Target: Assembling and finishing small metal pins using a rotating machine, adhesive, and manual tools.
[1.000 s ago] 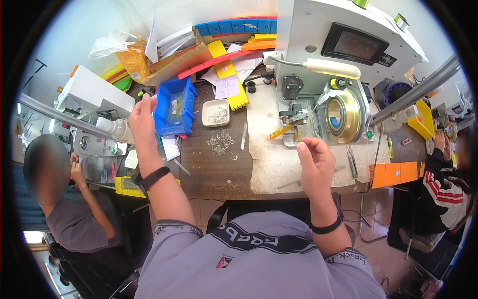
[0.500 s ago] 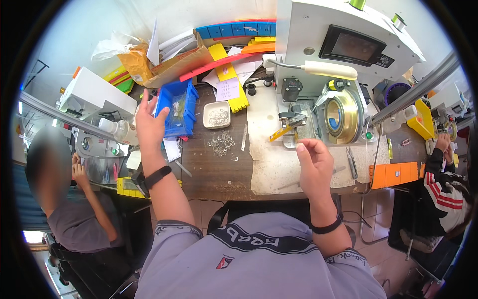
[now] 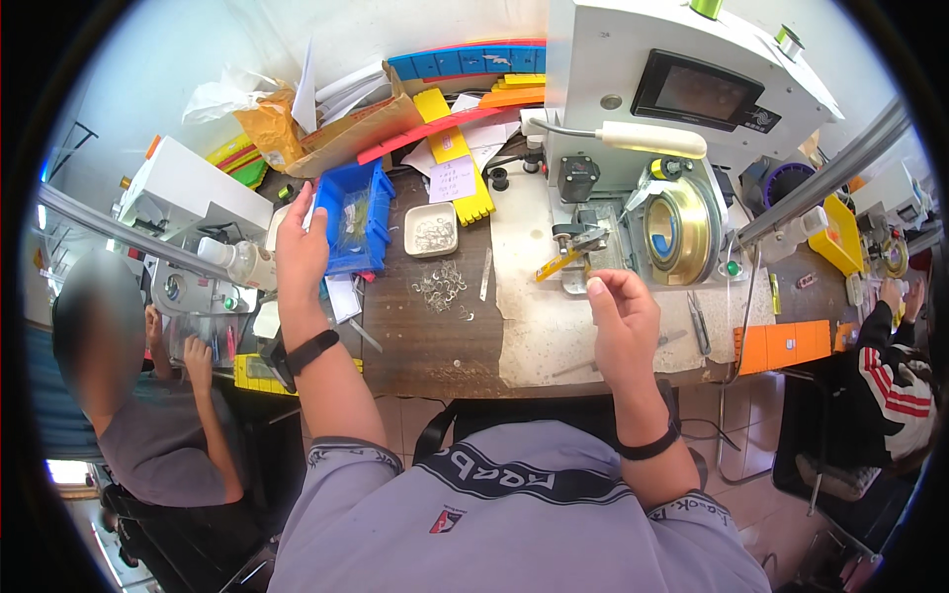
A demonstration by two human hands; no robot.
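My left hand [image 3: 300, 249] reaches out to the left edge of a blue plastic bin [image 3: 354, 215] that holds a clear bag of small parts; its fingers rest on the bin's rim. My right hand [image 3: 621, 318] hovers over the pale mat [image 3: 534, 326] in front of a white machine [image 3: 652, 109], fingertips pinched together by the machine's small clamp [image 3: 573, 237]; whether anything is between them is too small to tell. A small white tray [image 3: 432, 229] of metal pieces and a loose pile of metal rings [image 3: 442, 285] lie on the brown bench between my hands.
A brass-coloured spool [image 3: 677, 222] sits on the machine's front. Cardboard box [image 3: 336, 124], yellow and orange strips and papers crowd the back. A person sits at the left [image 3: 148, 395]; another person's striped sleeve [image 3: 885, 356] is at the right. Orange block [image 3: 786, 346] on bench edge.
My left hand has moved from above the blue bin down onto its left rim. My right hand has stayed pinched near the machine's clamp.
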